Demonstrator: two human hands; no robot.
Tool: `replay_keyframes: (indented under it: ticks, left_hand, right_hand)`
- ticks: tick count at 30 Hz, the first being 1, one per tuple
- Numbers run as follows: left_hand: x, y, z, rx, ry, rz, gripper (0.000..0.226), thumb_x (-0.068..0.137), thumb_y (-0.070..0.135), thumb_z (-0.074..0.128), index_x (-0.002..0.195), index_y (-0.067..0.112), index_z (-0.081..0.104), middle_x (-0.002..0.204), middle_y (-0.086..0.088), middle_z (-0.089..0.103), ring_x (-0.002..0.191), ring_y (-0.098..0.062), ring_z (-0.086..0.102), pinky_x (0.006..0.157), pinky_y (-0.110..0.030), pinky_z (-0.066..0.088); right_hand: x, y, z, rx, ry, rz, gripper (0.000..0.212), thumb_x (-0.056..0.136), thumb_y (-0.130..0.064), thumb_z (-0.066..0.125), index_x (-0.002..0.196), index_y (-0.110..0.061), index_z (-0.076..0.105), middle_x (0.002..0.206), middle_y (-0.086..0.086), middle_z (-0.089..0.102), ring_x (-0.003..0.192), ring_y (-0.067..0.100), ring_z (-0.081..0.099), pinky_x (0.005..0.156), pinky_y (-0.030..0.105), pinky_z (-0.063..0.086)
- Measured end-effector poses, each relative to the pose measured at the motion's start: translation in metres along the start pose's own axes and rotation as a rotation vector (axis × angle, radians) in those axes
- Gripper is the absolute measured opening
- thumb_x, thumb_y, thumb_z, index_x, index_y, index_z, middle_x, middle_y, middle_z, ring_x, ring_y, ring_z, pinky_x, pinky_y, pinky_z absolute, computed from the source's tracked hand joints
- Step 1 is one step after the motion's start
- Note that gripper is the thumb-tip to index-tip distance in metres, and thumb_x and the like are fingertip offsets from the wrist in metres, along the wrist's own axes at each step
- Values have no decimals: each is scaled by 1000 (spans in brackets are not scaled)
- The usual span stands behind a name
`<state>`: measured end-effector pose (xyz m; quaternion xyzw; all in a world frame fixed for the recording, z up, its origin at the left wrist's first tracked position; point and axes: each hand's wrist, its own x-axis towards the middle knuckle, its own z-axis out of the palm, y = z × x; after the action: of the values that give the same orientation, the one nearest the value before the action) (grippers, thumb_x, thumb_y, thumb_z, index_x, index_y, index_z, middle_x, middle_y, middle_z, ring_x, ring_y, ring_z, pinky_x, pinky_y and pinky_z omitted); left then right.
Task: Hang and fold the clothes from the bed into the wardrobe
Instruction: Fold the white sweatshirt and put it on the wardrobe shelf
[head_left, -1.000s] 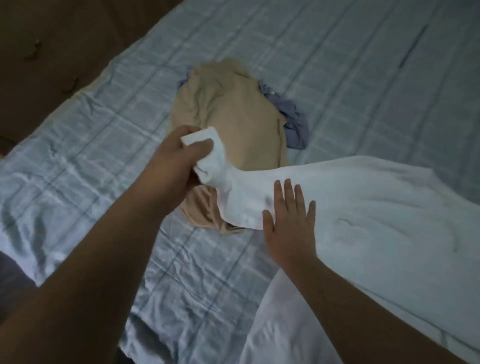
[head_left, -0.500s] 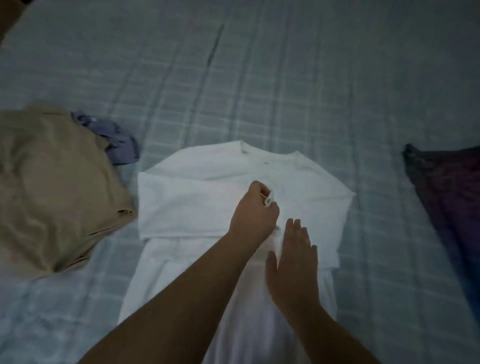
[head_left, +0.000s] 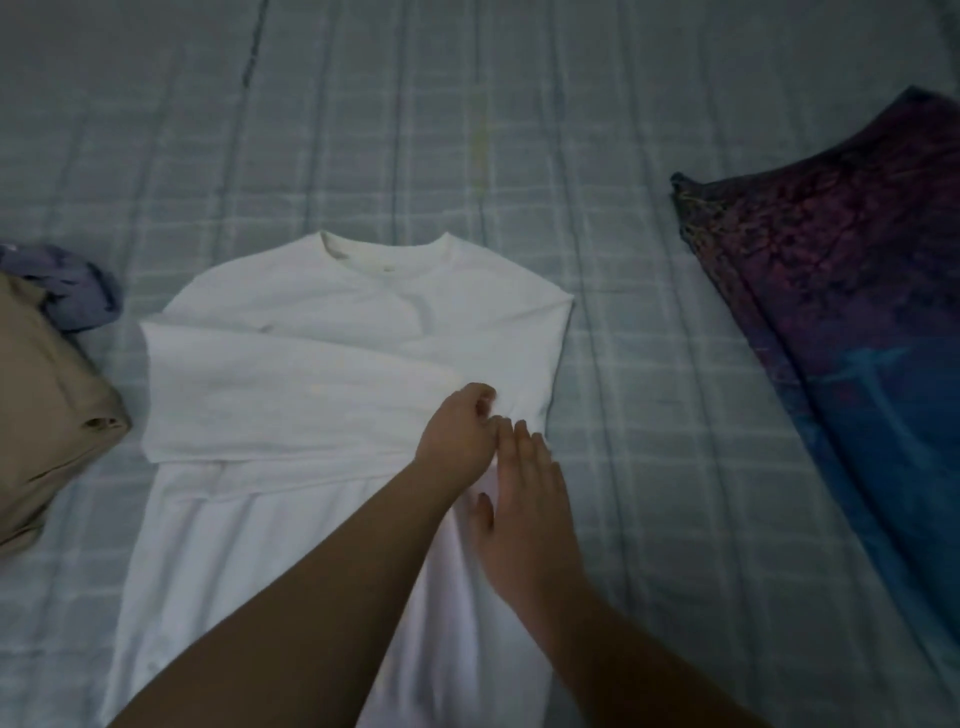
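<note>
A white long-sleeved shirt (head_left: 291, 374) lies flat on the bed (head_left: 623, 364), collar away from the person and hem running toward the bottom edge of the view. One sleeve (head_left: 270, 400) is folded straight across the chest, from the shirt's left edge to its right side, where the cuff end lies under the hands.

The left hand (head_left: 457, 436) reaches in over the shirt's body with its fingers curled, and pinches the white cloth at the end of the folded sleeve, near the shirt's right edge. The right hand (head_left: 524, 493) lies just beside it, touching it at the fingertips; its fingers are straight and held together, palm down, resting flat on the shirt just below the folded sleeve. Both forearms come up from the bottom of the view, and the left one crosses over the shirt's lower part.

The bed carries a pale blue-grey checked sheet with light stripes. At the left edge a tan garment (head_left: 47, 415) lies bunched, near the shirt's left side but apart from it, and a small crumpled blue-grey garment (head_left: 78, 296) rests against its far side. To the right, well apart from the shirt, a dark cloth (head_left: 841, 291) printed in purple and blue spreads toward the right edge of the view. The room is dim, so fine details of the cloths are hard to read.
</note>
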<state>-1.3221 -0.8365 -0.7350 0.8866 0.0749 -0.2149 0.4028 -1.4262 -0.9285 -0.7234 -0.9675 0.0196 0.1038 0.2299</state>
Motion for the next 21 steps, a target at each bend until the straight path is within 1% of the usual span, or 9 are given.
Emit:
replay_keyframes:
  ticks: [2,4,6,8,12,14,17,19,21]
  left_hand:
    - [-19,-6,-10,-6,6,46,35,95,9,50,128,15,59,124,-2,65,110,-16,61,92,-20,41]
    - [-49,-20,-26,-2,15,56,40,95,7,46,132,18,58,128,1,63,111,-14,60,97,-23,43]
    - [-87,-38,-46,1,11,9,40,95,8,46,132,22,58,126,6,62,105,-10,60,93,-20,40]
    - [-126,-64,-68,16,5,-58,39,95,8,47,129,24,59,126,8,61,102,-7,59,90,-17,38]
    - [-205,-130,-114,82,22,-175,38,95,5,46,125,24,60,125,7,62,102,-7,58,78,-4,37]
    - [-241,-164,-132,82,48,-242,37,93,2,47,122,22,61,124,2,63,101,-10,58,82,-12,40]
    - [-280,-217,-157,103,54,-347,39,90,1,51,124,18,58,127,-5,60,103,-16,57,90,-26,41]
    - [-292,-248,-171,80,135,-432,43,87,2,56,129,13,54,130,-11,56,106,-26,57,90,-33,44]
    - [-292,-263,-179,60,236,-522,50,85,6,61,133,10,49,129,-17,53,109,-33,57,90,-38,47]
  right_hand:
    - [-10,2,0,-8,2,-13,69,97,-50,11,157,-15,14,163,6,20,150,24,18,120,44,23]
    - [-23,4,1,-53,-28,-41,65,97,-40,24,156,-13,18,162,9,23,149,27,21,118,46,26]
    - [-40,6,-1,-101,-75,-77,71,90,-31,43,155,-11,21,161,11,25,148,30,24,117,47,28]
    - [-60,8,-4,-148,-121,-80,74,87,-28,51,154,-10,25,158,13,29,145,33,29,116,48,31]
    - [-106,4,-2,-131,-195,-25,71,81,-25,52,148,-6,37,151,19,41,138,38,41,111,50,37]
    - [-133,3,10,-78,-171,7,66,78,-22,49,140,0,48,143,25,48,131,43,48,109,53,40]
    - [-166,-5,24,77,-103,188,63,78,-17,53,136,5,50,143,29,45,133,44,43,113,48,31]
    - [-179,-18,33,216,-97,427,65,79,-14,61,139,7,45,144,29,43,136,42,38,115,42,25]
    - [-185,-21,38,363,-42,664,76,68,-23,65,135,8,46,135,31,48,128,42,45,111,43,33]
